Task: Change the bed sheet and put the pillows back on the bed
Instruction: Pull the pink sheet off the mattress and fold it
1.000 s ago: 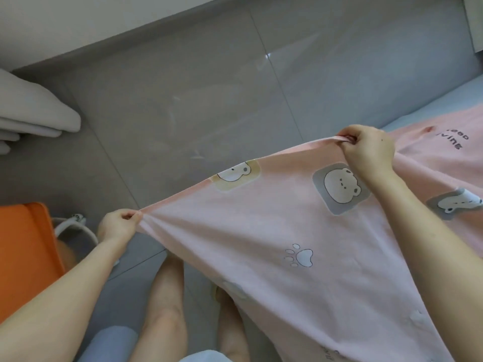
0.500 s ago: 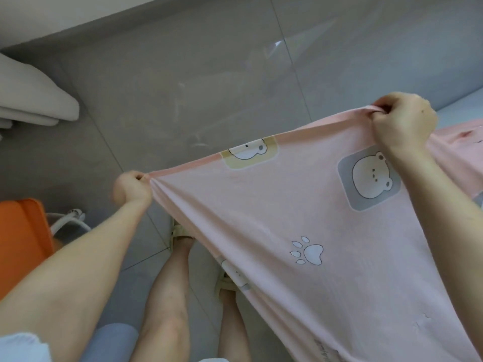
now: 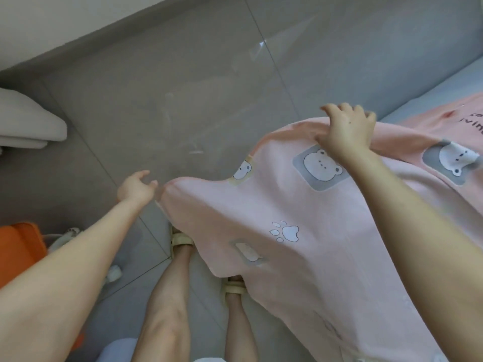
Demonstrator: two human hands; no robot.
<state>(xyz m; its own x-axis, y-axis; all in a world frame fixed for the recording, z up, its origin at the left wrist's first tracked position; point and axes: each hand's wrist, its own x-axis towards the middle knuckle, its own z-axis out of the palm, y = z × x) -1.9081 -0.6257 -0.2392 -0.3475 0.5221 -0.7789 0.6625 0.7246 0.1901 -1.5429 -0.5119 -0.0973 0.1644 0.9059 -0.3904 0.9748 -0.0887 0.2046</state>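
The pink bed sheet [image 3: 300, 257], printed with bears and paw marks, billows in front of me and runs up to the right onto the pale blue mattress [image 3: 449, 79]. My left hand [image 3: 134, 189] is open, its fingertips just left of the sheet's free corner and not touching it. My right hand [image 3: 347, 131] lies on the sheet's raised top edge with all its fingers spread and visible, gripping nothing. White bedding, perhaps pillows [image 3: 28, 126], sits at the far left on the floor side.
I stand on grey floor tiles [image 3: 183, 87] in yellow sandals [image 3: 180, 239], my right foot partly under the sheet. An orange object [image 3: 18, 259] and a white cable [image 3: 65, 237] lie at the lower left. A wall skirting crosses the top left.
Both hands have let go of the sheet's edge. The stretched edge has gone slack and the left corner has dropped toward the right. My right hand moved forward toward the bed.
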